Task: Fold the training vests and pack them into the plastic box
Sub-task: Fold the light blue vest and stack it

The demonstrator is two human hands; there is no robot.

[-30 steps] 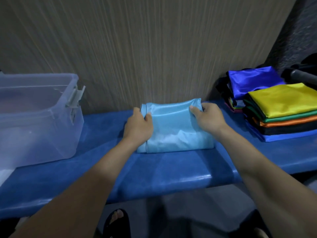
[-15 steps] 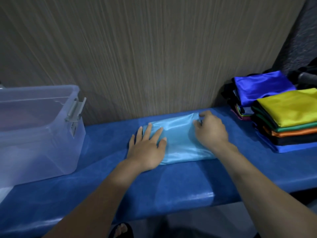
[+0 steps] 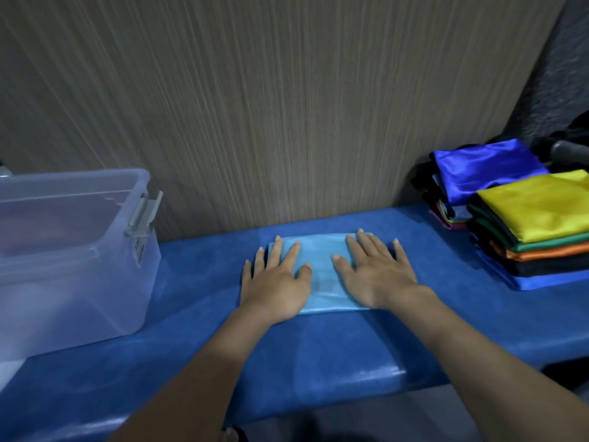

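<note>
Both hands, the left hand and right hand, pressed flat with straight fingers on the folded light-blue vest, lying lengthwise along the bench's back edge, the plastic box leftward, nearer the left hand.

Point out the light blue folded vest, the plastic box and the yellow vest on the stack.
light blue folded vest [image 3: 322, 260]: head view, bare middle between the hands.
plastic box [image 3: 79, 282]: head view, clear front wall.
yellow vest [image 3: 541, 205]: head view, top face, uppermost on the right-hand stack.
</note>
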